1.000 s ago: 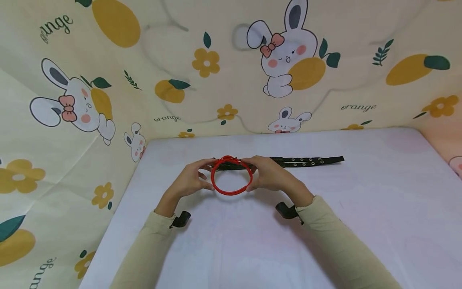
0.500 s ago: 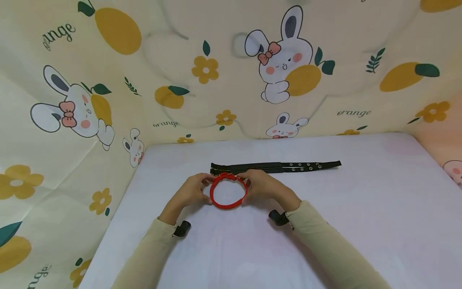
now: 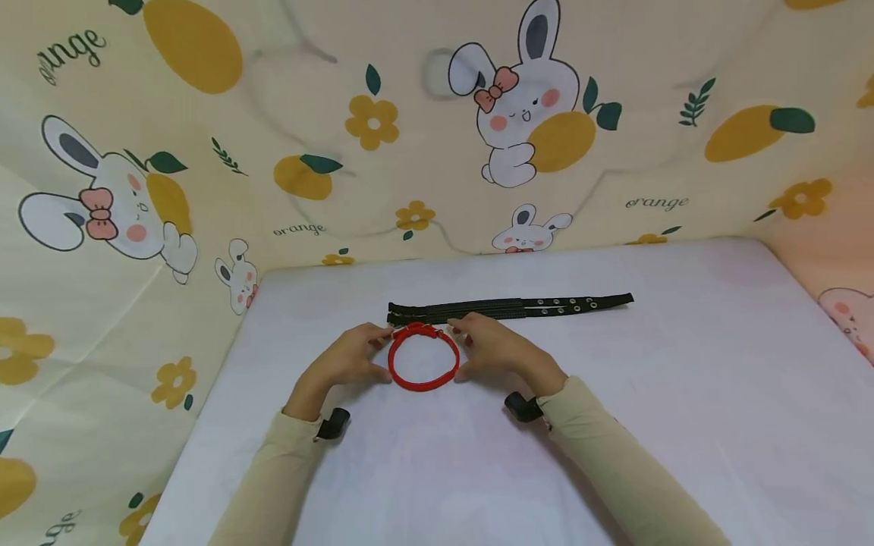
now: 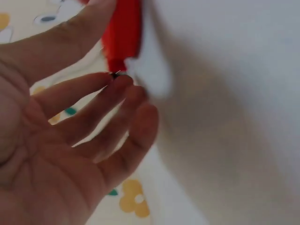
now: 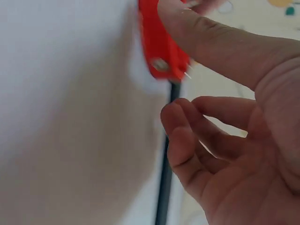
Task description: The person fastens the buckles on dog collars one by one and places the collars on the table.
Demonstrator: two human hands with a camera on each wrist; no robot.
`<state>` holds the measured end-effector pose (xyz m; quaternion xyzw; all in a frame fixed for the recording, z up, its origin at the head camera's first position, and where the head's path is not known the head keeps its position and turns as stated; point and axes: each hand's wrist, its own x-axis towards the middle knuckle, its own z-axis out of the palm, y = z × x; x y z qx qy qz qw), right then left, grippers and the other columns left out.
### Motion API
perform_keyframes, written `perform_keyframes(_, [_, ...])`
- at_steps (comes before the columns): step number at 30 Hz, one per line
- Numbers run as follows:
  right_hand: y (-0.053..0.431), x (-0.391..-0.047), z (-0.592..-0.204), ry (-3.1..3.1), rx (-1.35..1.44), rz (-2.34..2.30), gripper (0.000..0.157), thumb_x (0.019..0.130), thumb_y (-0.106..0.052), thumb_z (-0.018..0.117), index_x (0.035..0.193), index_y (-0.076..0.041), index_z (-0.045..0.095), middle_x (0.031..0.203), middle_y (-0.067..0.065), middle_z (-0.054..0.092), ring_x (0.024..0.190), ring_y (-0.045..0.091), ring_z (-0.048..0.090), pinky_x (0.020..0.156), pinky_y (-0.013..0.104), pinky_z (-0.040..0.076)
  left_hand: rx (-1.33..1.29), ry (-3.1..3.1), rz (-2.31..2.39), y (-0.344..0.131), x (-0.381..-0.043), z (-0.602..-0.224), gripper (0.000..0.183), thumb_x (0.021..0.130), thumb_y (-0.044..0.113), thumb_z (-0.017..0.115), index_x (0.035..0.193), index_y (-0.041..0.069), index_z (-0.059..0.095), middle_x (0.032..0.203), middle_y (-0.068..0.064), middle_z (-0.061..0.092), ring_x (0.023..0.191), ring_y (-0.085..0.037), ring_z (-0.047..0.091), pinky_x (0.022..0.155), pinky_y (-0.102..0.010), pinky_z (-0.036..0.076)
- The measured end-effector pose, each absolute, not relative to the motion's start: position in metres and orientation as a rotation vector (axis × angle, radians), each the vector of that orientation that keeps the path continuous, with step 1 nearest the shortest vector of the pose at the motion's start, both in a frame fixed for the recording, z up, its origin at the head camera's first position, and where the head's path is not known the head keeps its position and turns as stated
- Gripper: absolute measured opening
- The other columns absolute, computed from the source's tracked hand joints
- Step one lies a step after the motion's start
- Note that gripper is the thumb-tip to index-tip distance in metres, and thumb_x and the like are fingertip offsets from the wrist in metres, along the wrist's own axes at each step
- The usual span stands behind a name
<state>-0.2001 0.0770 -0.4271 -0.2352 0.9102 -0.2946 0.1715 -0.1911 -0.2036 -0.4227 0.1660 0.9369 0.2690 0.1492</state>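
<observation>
A red buckled collar (image 3: 423, 388) lies in a ring on the white table, its buckle side away from the person. At its left edge, my left hand (image 3: 350, 356) has thumb and forefinger loosely spread along the ring, touching it. Across from it, my right hand (image 3: 497, 347) has its thumb tip at the ring's edge and its other fingers loosely bent, a little off the band. In the left wrist view a thumb overlaps the red band (image 4: 124, 33). Close behind the collar lie black straps with metal eyelets (image 3: 505, 308), partly hidden by the right fingers.
The white table (image 3: 614, 425) extends to both sides and toward the person. A printed cloth wall (image 3: 382, 174) with rabbits and fruit stands behind it and along the left. Black wrist cameras (image 3: 333, 424) hang at the sleeves.
The collar has come down toward the person, uncovering the black straps, and now lies on the table. The right hand's fingers have eased outward from the ring.
</observation>
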Motion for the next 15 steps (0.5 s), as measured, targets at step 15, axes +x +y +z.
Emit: perform_keyframes(15, [0.238,-0.21,-0.401,2.827,-0.207,-1.01,0.06,0.094,-0.029,0.069,0.145,-0.004,0.048,0.141,0.024,0.054,0.123,0.041,0.055,0.096,0.055,0.047,0.072,2.783,1.131,-0.197,-0.212,-0.43,0.037,0.093,0.016,0.07,0.128,0.005,0.063,0.12,-0.015,0.07,0.108,-0.031,0.068,0.085,-0.039,0.057])
